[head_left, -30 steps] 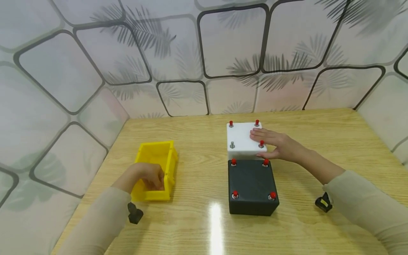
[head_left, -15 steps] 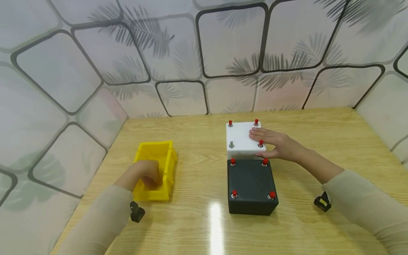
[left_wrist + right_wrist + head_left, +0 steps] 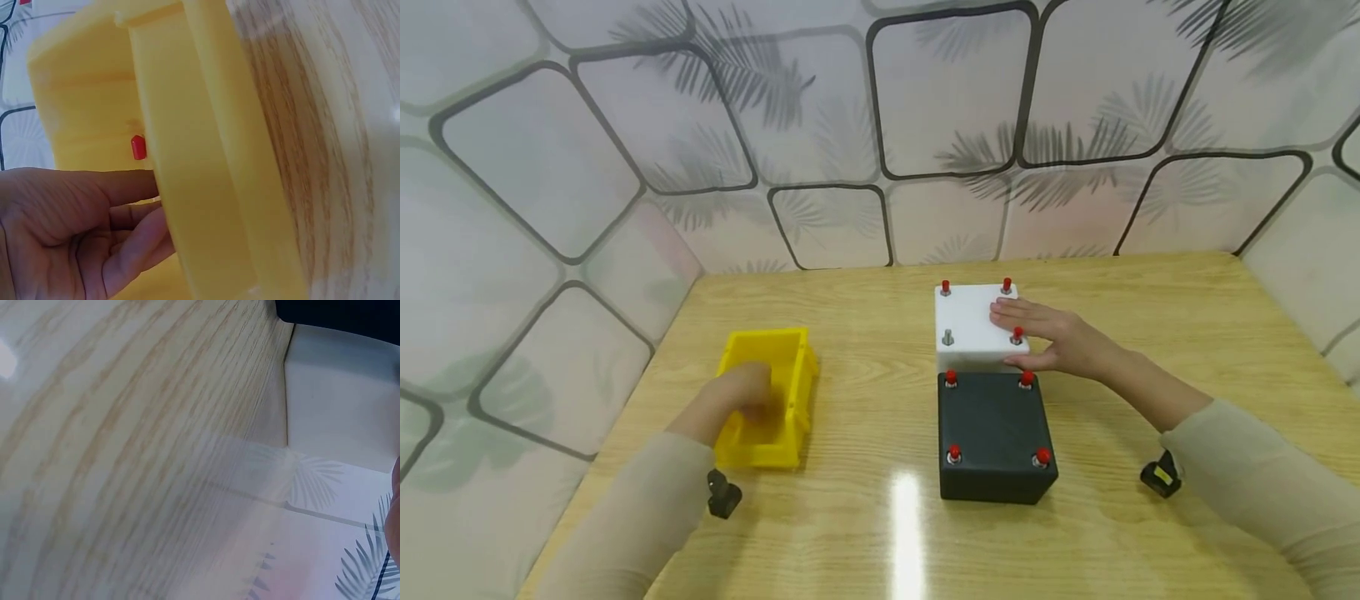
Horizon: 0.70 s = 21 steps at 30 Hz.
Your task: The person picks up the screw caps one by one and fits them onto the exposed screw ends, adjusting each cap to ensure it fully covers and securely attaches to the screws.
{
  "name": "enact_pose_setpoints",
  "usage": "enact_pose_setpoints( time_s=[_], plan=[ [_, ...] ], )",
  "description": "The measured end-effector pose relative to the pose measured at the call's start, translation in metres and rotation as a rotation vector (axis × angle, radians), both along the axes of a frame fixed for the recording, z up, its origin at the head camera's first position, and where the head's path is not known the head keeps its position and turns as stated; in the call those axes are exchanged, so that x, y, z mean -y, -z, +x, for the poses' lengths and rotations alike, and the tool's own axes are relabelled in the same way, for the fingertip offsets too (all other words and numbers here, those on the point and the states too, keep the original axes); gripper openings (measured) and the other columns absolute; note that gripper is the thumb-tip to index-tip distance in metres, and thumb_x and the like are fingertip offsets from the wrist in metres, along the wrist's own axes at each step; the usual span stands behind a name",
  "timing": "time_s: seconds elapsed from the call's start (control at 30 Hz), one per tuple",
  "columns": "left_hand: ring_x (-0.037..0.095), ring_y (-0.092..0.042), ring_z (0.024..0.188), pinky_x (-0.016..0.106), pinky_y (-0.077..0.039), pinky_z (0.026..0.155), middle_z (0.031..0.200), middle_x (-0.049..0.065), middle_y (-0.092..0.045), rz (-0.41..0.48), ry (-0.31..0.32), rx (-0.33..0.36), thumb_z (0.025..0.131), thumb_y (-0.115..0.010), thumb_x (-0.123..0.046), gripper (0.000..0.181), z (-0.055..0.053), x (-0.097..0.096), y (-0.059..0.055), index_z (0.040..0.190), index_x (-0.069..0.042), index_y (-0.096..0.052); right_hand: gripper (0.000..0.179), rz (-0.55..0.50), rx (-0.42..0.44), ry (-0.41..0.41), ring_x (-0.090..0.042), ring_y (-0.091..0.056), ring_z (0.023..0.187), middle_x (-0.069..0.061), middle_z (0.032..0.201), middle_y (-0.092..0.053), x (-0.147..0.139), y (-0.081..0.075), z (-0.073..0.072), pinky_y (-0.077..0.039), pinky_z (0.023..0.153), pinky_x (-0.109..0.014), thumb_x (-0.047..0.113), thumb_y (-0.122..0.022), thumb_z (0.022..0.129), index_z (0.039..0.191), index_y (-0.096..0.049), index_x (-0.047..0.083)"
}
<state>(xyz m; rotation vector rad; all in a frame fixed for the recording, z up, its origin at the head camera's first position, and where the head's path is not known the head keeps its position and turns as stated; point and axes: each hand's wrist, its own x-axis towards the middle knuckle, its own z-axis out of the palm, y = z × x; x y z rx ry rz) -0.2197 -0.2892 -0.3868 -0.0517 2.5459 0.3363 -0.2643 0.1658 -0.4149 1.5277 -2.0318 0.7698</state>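
My left hand (image 3: 747, 387) reaches down inside a yellow plastic bin (image 3: 808, 379) at the left. In the left wrist view a small red cap (image 3: 138, 148) lies inside the bin, just above the index finger; the fingertips are hidden behind the bin wall, so I cannot tell whether they pinch anything. My right hand (image 3: 1054, 335) rests on the right side of a white box (image 3: 966, 310), fingers straight across its top and thumb along its front side. Red caps (image 3: 1007, 283) cover three of its corner bolts; the front-left bolt (image 3: 947, 337) is bare metal.
Directly in front of the white box stands a black box (image 3: 996, 421) with red caps on all its corner bolts. Both sit on a wood-grain table (image 3: 865, 375). A patterned wall covering (image 3: 955, 108) rises behind the table and along both sides.
My left hand has shifted slightly farther into the bin, away from its near wall, and its fingers have dropped out of sight. The right hand and both boxes stay in place.
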Motion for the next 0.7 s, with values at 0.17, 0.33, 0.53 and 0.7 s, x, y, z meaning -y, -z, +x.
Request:
enact_pose_setpoints(
  time_s=[0.17, 0.33, 0.53, 0.7],
  plan=[
    [0.020, -0.049, 0.065, 0.026, -0.042, 0.059, 0.073, 0.006, -0.052, 0.063, -0.001, -0.091, 0.087, -0.052, -0.008, 0.006, -0.001, -0.001, 0.000, 0.083, -0.004, -0.053, 0.060, 0.001, 0.006, 0.004, -0.016, -0.044, 0.131, -0.023, 0.126, -0.058, 0.000, 0.000, 0.002, -0.027, 0.109, -0.017, 0.045, -0.059, 0.089, 0.124, -0.059, -0.004],
    [0.017, -0.046, 0.058, 0.024, -0.041, 0.054, 0.068, 0.005, -0.050, 0.075, -0.007, -0.108, 0.090, -0.049, -0.007, 0.010, -0.005, -0.002, -0.001, 0.080, -0.004, -0.052, 0.061, 0.010, 0.025, 0.022, -0.013, -0.042, 0.132, -0.023, 0.127, -0.057, -0.002, 0.001, 0.003, -0.026, 0.109, -0.015, 0.046, -0.058, 0.089, 0.125, -0.059, -0.003],
    [0.016, -0.045, 0.056, 0.023, -0.040, 0.050, 0.067, 0.005, -0.049, 0.113, -0.037, -0.180, 0.092, -0.048, -0.006, 0.011, -0.009, -0.003, 0.002, 0.082, -0.003, -0.051, 0.060, -0.003, 0.041, 0.022, -0.013, -0.042, 0.132, -0.022, 0.127, -0.057, -0.002, 0.000, 0.004, -0.027, 0.109, -0.016, 0.046, -0.059, 0.088, 0.125, -0.059, -0.002],
    [0.023, -0.053, 0.069, 0.031, -0.048, 0.063, 0.080, 0.014, -0.058, 0.079, 0.004, -0.269, 0.091, -0.048, -0.003, 0.017, -0.012, -0.006, 0.004, 0.096, 0.008, -0.060, 0.060, -0.006, 0.053, 0.017, -0.013, -0.042, 0.132, -0.023, 0.127, -0.058, -0.002, -0.001, 0.005, -0.026, 0.110, -0.017, 0.045, -0.061, 0.088, 0.124, -0.059, -0.003]
  ],
)
